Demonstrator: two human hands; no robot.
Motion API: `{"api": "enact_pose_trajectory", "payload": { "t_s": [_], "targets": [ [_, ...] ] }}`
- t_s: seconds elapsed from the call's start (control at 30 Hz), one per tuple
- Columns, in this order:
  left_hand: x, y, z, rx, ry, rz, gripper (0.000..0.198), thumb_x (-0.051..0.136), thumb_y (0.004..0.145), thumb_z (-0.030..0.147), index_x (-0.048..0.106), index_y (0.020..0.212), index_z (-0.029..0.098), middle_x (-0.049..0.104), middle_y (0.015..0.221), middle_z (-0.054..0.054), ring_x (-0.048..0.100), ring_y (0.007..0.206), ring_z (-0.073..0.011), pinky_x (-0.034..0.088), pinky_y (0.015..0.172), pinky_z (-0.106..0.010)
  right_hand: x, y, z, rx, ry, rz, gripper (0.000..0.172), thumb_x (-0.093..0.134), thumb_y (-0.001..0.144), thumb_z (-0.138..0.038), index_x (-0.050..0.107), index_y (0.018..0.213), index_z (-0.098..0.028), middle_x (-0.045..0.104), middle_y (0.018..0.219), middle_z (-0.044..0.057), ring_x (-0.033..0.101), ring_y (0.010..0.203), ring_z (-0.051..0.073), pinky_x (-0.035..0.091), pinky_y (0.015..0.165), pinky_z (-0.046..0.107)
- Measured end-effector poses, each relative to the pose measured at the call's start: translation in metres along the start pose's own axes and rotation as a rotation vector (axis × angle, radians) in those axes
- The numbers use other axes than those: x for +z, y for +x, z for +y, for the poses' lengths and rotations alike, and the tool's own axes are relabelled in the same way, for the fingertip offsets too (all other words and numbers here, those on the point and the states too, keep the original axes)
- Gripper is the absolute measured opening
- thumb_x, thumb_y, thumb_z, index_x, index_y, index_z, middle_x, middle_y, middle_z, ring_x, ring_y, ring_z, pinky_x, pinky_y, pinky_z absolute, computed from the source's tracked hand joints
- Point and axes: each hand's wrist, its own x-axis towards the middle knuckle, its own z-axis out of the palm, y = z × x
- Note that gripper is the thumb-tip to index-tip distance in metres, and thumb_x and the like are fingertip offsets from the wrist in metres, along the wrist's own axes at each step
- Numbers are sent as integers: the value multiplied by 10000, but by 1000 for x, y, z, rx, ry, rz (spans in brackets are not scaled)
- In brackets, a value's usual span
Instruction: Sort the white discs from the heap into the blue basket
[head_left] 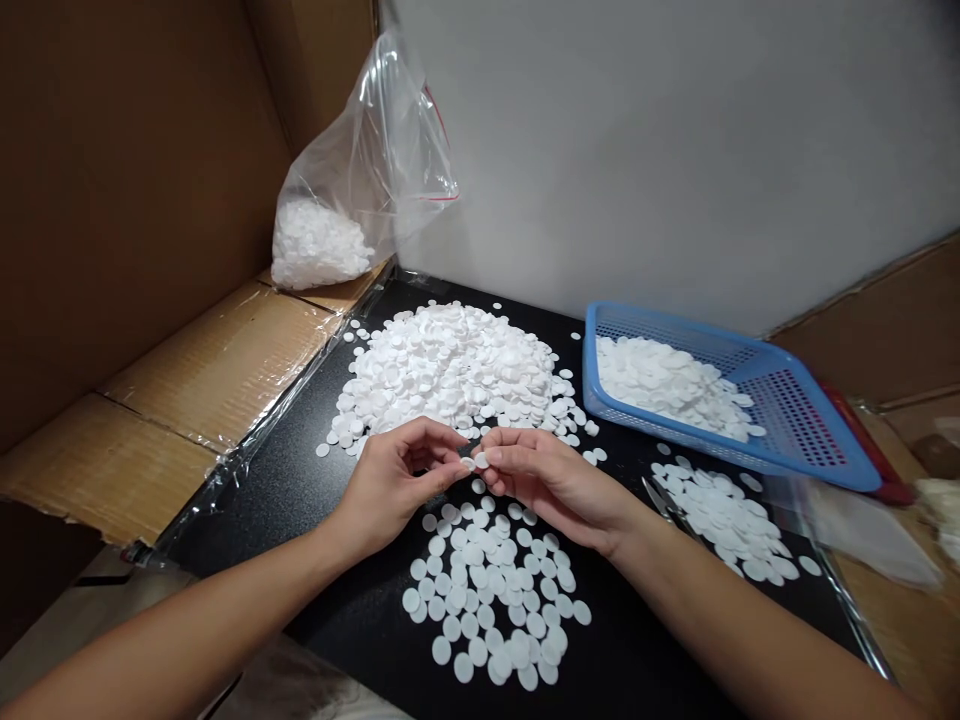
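Note:
My left hand (pixel 409 475) pinches a small white disc (pixel 468 464) between thumb and forefinger. Close beside it, my right hand (pixel 544 478) grips another white disc (pixel 482 460) the same way; the two discs nearly meet or touch, I cannot tell which. Both hands hover over a black tabletop (pixel 300 500). Behind them rises a large heap of white discs (pixel 450 365). Nearer to me, below the hands, a looser spread of white discs (pixel 487 590) lies mostly in one layer.
At the right stands a blue perforated basket (pixel 795 400) partly filled with discs. In front of it lie a smaller disc pile (pixel 724 515) and a pointed metal tool (pixel 658 497), partly hidden. A clear bag of discs (pixel 319 240) sits on cardboard (pixel 217 360) at back left.

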Motion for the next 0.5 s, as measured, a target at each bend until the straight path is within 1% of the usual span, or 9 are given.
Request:
{"api": "enact_pose_trajectory", "payload": {
  "t_s": [0.03, 0.1, 0.2, 0.27, 0.3, 0.37, 0.43, 0.5],
  "targets": [
    [-1, 0, -1, 18, 50, -9, 107, 716, 827, 194, 679, 923, 163, 714, 801, -17, 677, 722, -132, 540, 667, -228, -2, 0, -1, -13, -58, 17, 288, 820, 671, -357, 620, 751, -166, 583, 678, -22, 525, 630, 99, 442, 654, 245],
    [-3, 0, -2, 124, 228, -43, 21, 684, 854, 162, 690, 872, 170, 712, 794, -20, 665, 730, -139, 526, 675, -239, -8, 0, -3, -84, -284, 91, 244, 785, 694, -338, 615, 751, -173, 584, 657, -28, 521, 603, 104, 428, 617, 249],
    [-4, 0, -7, 340, 518, -145, 115, 621, 885, 95, 679, 826, 174, 696, 810, -30, 630, 788, -161, 508, 707, -265, -18, -1, -7, -163, -691, 221, 137, 693, 759, -296, 611, 742, -188, 578, 625, -33, 510, 561, 114, 406, 567, 256],
    [-5, 1, -11, 432, 614, -208, 194, 549, 895, 30, 662, 826, 173, 690, 824, -36, 611, 835, -176, 505, 719, -272, -23, -1, -9, -161, -895, 250, 86, 636, 791, -259, 613, 736, -196, 582, 623, -29, 512, 556, 124, 402, 553, 261],
    [-6, 1, -12, 453, 638, -225, 242, 506, 893, -6, 656, 829, 174, 690, 830, -35, 604, 853, -179, 505, 725, -274, -25, -1, -9, -165, -982, 249, 77, 618, 800, -239, 618, 735, -199, 595, 639, -21, 523, 569, 131, 404, 555, 264],
    [-9, 0, -14, 461, 666, -213, 327, 430, 867, -64, 646, 851, 180, 686, 850, -30, 599, 874, -177, 507, 735, -274, -27, 0, -9, -214, -1122, 254, 80, 596, 816, -205, 634, 745, -205, 640, 721, 2, 567, 639, 152, 425, 592, 277],
    [-12, 0, -13, 421, 674, -159, 361, 399, 844, -77, 639, 888, 189, 669, 861, -24, 600, 858, -165, 509, 726, -268, -28, 1, -7, -291, -1195, 256, 107, 572, 840, -182, 657, 783, -212, 676, 834, 27, 610, 751, 176, 457, 671, 302],
    [-15, -1, -12, 354, 657, -107, 354, 401, 840, -56, 633, 927, 195, 647, 869, -19, 607, 817, -149, 512, 699, -255, -28, 2, -5, -351, -1216, 239, 152, 545, 866, -167, 684, 840, -221, 683, 911, 43, 625, 838, 194, 474, 743, 329]
  ]
}}
